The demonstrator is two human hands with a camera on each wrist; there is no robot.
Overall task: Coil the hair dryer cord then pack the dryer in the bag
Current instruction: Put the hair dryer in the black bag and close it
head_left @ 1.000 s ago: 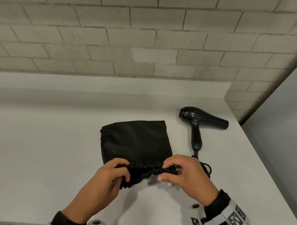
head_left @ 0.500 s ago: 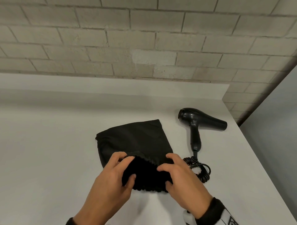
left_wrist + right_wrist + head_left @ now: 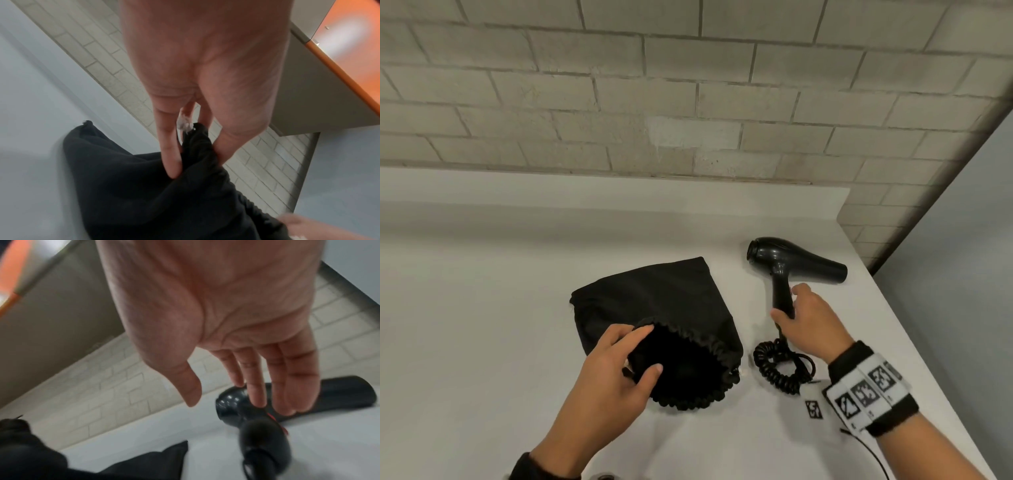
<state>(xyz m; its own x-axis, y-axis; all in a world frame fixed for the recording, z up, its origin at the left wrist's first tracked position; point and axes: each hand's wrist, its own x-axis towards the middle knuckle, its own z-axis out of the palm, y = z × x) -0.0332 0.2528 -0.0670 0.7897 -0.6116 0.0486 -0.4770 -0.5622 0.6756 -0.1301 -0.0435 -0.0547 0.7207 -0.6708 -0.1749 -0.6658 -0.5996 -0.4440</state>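
Note:
A black drawstring bag [image 3: 654, 301] lies mid-counter, its gathered mouth [image 3: 698, 342] spread wide toward me. My left hand [image 3: 650, 349] pinches the mouth's left rim between thumb and fingers [image 3: 170, 154], lifting the fabric [image 3: 133, 186]. The black hair dryer [image 3: 791, 260] lies on its side to the right, with its coiled cord [image 3: 777, 366] bunched below the handle [image 3: 780, 291]. My right hand [image 3: 786, 301] is at the handle, thumb on the left and fingers on the right. In the right wrist view the fingers [image 3: 255, 386] are still straight above the handle [image 3: 265, 439].
The white counter [image 3: 482, 325] ends at a brick wall [image 3: 688, 102] behind and drops off along its right edge [image 3: 914, 325]. A small black-and-white marker tag [image 3: 813, 409] lies near the cord. A thin cable [image 3: 869, 452] trails from my right wristband.
My right hand let go of the bag's mouth and moved right to the dryer handle. My left hand kept the rim, and the mouth now stands wide.

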